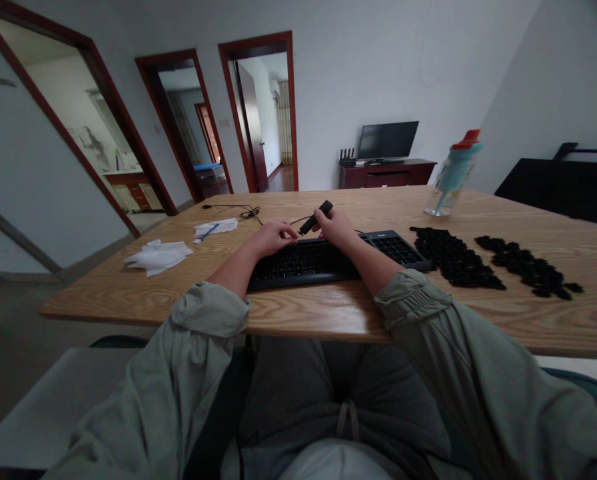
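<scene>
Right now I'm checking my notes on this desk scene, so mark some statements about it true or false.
1. The right hand holds a dark slim tool. True.
2. The keyboard sits on the floor. False: it lies on the wooden table.
3. Loose black keycaps lie to the right of the keyboard. True.
4. The water bottle lies on its side. False: it stands upright.
5. The left hand rests on the white tissues. False: it is over the keyboard, and the tissues lie apart to the left.
</scene>
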A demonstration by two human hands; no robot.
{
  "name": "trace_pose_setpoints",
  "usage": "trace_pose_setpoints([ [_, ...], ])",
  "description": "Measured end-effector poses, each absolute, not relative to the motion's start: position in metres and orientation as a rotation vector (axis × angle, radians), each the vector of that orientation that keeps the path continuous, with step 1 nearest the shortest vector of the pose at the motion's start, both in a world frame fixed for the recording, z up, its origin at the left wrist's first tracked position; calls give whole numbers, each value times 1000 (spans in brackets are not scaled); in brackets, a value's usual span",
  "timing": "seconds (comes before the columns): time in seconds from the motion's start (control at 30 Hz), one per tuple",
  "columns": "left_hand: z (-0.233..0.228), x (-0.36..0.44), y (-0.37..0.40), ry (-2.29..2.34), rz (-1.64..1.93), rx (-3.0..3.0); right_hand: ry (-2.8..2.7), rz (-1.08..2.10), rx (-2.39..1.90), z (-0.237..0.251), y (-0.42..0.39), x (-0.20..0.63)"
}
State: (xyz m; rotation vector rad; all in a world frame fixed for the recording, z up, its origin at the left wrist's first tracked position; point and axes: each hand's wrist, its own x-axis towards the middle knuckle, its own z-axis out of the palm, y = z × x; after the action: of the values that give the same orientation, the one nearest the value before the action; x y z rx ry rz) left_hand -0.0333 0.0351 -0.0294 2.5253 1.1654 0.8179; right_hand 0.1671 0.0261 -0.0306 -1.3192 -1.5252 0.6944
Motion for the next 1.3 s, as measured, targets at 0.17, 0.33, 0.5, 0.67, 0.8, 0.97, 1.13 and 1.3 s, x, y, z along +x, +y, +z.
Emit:
trace_pose_setpoints([
  [0.17, -29, -33, 37, 1111, 811, 2525, -1503, 698, -1323, -31, 26, 167],
  [0.33, -26, -35, 33, 1064, 818, 2504, -1562, 626, -1281, -28, 20, 166],
  [0.5, -27, -37, 30, 1048, 827, 2515, -1729, 604, -1145, -25, 15, 169],
  [0.67, -31, -35, 35, 1092, 828, 2530, -1704, 762, -1149, -27, 23, 177],
  [0.8, -34, -32, 39, 1132, 854, 2533, -1641, 888, -1143, -29, 34, 179],
  [0.97, -34, -33, 38, 1120, 834, 2517, -1635, 964, -1118, -26, 41, 178],
  [1.13, -36, -33, 40, 1111, 869, 2512, -1698, 927, -1077, -21, 37, 178],
  [1.3, -36, -33, 39, 1104, 866, 2535, -1726, 871, -1088, -18, 29, 178],
])
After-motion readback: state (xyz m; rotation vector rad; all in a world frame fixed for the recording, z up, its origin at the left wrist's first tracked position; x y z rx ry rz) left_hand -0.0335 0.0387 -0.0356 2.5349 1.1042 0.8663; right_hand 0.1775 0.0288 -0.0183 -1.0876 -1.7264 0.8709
